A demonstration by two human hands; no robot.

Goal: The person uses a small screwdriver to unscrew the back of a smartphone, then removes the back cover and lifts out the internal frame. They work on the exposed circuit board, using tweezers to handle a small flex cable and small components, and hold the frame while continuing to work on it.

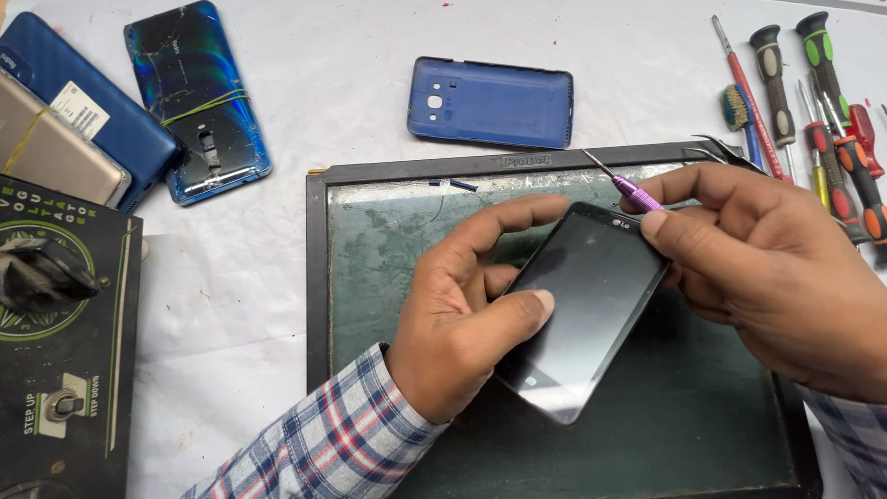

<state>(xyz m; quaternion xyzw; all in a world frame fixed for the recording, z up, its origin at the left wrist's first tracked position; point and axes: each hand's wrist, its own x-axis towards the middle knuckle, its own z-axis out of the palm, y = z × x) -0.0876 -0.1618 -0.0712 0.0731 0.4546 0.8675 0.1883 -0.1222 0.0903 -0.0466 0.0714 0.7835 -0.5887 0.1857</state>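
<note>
Head view shows my left hand [462,314] wrapped around a black smartphone [587,310], thumb pressed flat on the dark glass and fingers curled behind its upper edge, holding it tilted above the green mat [684,416] in its black frame. My right hand [767,268] is closed around the phone's top right corner, and between thumb and forefinger it also pinches a small purple-handled screwdriver [633,189], whose thin tip points up and away from the phone.

To do this well, I judge that the left thumb should stay firm but light on the glass, so the phone does not slip or flex. The driver's tip should stay clear of the screen while I turn the phone.

A blue back cover [490,102] lies on the bench beyond the mat. Two phones bound with rubber bands [199,102] sit at the upper left, beside a black box with a dial [55,333]. A row of screwdrivers [832,120] lies at the far right.
</note>
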